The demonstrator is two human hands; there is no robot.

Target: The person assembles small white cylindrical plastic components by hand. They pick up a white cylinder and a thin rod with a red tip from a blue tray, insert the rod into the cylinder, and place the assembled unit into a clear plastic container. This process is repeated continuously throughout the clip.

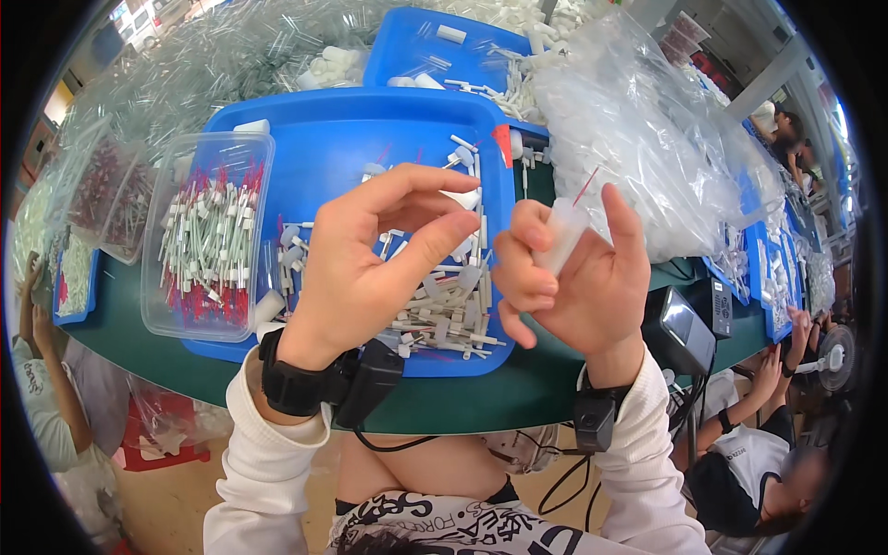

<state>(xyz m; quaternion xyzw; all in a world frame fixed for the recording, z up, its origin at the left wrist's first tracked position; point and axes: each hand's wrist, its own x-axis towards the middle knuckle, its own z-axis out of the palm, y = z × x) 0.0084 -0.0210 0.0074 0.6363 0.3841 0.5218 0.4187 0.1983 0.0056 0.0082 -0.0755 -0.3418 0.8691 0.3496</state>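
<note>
In front of me, my right hand (578, 268) is closed round a translucent white plastic cylinder (561, 236), held upright and slightly tilted. A thin red rod (585, 187) sticks up from its top. Just to the left, my left hand (370, 250) is raised over the blue tray (324, 109), thumb and index finger curved toward each other. A small white piece (462, 198) shows between those fingertips; whether they grip it or it lies behind them is unclear. Under the hands, many white stick-like parts (444, 314) with small caps are scattered in the tray.
A clear plastic box (153, 301) of white-and-red sticks stands over the tray's left side. Behind are a second blue tray (388, 42), heaped clear tubes (231, 65) and a large plastic bag (629, 129). A black device (680, 328) sits at right; other people work on both sides.
</note>
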